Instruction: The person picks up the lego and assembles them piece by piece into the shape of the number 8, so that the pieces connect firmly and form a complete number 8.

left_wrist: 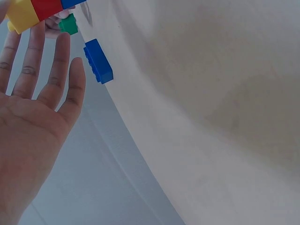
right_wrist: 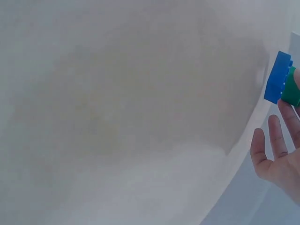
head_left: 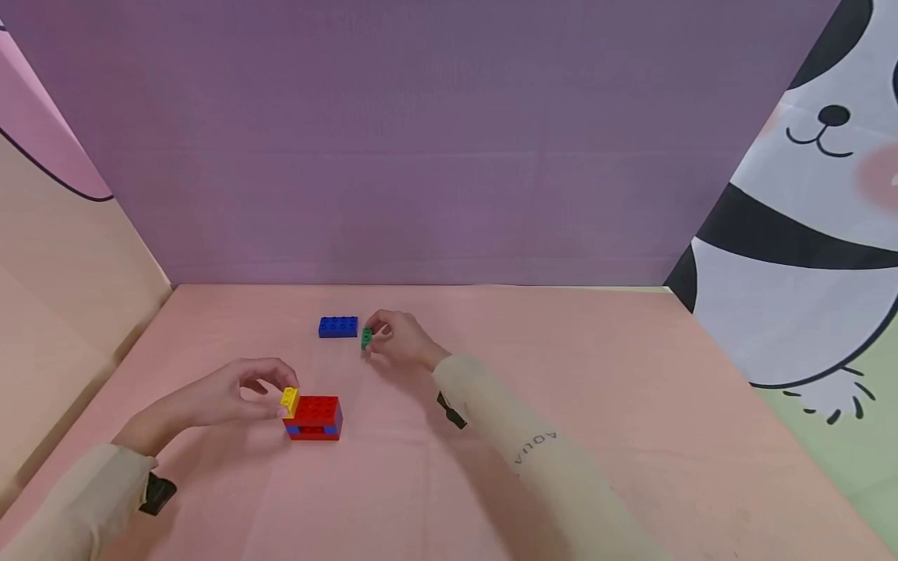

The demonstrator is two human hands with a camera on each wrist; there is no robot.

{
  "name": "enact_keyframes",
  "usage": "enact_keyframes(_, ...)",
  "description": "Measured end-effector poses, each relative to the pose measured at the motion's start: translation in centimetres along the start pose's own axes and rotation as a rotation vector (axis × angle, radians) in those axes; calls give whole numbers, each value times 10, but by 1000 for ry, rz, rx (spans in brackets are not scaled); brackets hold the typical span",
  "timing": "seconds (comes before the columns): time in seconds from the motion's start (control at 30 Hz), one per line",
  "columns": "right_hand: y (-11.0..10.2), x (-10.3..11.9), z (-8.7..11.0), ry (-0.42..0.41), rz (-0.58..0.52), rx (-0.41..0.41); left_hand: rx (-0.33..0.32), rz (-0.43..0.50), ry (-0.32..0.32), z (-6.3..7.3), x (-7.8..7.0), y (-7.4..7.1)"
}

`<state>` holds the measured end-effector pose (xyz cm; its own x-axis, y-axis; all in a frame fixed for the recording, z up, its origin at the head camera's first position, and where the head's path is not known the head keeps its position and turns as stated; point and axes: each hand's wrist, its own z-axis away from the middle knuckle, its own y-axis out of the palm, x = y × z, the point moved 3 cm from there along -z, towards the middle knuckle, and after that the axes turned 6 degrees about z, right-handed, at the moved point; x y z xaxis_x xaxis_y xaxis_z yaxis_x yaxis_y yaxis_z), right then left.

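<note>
My left hand (head_left: 228, 389) pinches a small yellow brick (head_left: 290, 401) at the left end of a stack's top. That stack has a red brick (head_left: 317, 408) uppermost, with blue and red parts below. In the left wrist view the yellow brick (left_wrist: 22, 17) meets the red one, and the other fingers stretch out free. Farther back, my right hand (head_left: 401, 339) holds a small green brick (head_left: 366, 337) between thumb and fingertips. Just left of it lies a blue brick (head_left: 338, 327), studs up. The right wrist view shows the green brick (right_wrist: 291, 89) partly behind the fingers.
A pink cloth covers the tabletop (head_left: 561, 405). Behind it rises a purple wall (head_left: 421, 156), with a beige panel (head_left: 63, 273) on the left and a panda print (head_left: 821, 234) on the right. Both wrists carry dark straps.
</note>
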<state>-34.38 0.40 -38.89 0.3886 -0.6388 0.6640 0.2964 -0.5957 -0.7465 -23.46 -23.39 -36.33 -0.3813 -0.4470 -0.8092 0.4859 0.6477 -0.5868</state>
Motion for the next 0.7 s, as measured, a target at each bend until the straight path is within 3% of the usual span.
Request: enact_keyframes(0.7, 7, 18, 22, -85, 34, 37, 0, 0, -8, -1, 2, 0)
